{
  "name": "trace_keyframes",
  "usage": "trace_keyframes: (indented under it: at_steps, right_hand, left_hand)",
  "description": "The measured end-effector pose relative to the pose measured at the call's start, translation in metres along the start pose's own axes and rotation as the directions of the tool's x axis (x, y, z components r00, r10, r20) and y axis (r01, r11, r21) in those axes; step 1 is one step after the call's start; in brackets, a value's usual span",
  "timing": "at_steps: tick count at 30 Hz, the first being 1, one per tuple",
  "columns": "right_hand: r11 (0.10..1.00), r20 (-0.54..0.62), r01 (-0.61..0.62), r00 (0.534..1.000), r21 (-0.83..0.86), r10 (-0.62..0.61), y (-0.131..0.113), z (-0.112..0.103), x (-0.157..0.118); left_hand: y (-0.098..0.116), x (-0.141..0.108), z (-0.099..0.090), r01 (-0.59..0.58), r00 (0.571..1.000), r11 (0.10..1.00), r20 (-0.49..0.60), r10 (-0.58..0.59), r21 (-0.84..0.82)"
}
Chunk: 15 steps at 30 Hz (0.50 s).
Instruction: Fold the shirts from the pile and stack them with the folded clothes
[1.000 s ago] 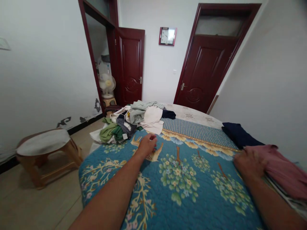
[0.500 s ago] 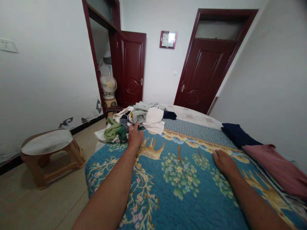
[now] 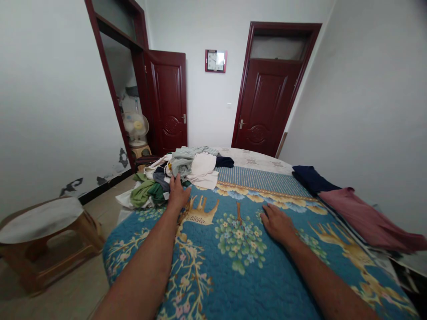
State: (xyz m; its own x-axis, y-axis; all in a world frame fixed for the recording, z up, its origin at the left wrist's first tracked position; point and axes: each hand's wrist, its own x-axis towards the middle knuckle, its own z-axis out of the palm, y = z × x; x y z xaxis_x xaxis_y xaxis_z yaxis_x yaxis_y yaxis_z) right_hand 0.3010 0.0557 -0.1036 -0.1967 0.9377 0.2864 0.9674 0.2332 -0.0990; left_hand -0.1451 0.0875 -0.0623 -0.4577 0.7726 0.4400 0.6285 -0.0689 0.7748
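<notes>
My left hand (image 3: 178, 195) reaches to the near edge of a heap of crumpled clothes on the bed. Its fingers are apart, and whether they touch the cloth I cannot tell. In the heap are a green garment (image 3: 143, 192), a grey-green garment (image 3: 182, 165), a pale pink garment (image 3: 203, 169) and a dark navy piece (image 3: 225, 162). My right hand (image 3: 277, 223) is over the blue quilted bedspread (image 3: 253, 289), right of the printed tree, fingers stretched out and holding nothing.
On the right edge lie a folded pink garment (image 3: 363, 215) and a navy one (image 3: 315, 180). A brown stool (image 3: 70, 240) with a whitish top stands at left. Behind are an open door (image 3: 168, 98), a fan (image 3: 135, 126) and a closed door (image 3: 270, 98).
The view has turned a little to the right. My right hand has moved left across the bedspread, towards the printed tree. My left hand stays by the heap.
</notes>
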Motion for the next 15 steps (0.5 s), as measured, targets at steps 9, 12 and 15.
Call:
trace_keyframes:
  at_steps: [9, 12, 15]
  right_hand:
    - [1.0, -0.022, 0.002, 1.0, 0.002, -0.001, -0.007, 0.002, 0.0]
    - [1.0, -0.031, 0.01, 0.999, 0.007, -0.01, -0.008, 0.002, 0.0]
    - [1.0, -0.043, 0.019, 0.999, 0.005, -0.019, -0.008, 0.002, 0.0]
  left_hand:
    - [0.007, 0.017, 0.008, 0.05, 0.998, 0.997, -0.027, -0.049, 0.058]
    - [0.01, 0.022, 0.011, 0.05, 0.998, 0.998, -0.028, -0.051, -0.04]
    - [0.02, 0.024, 0.011, -0.039, 0.999, 0.982, -0.024, 0.035, -0.186]
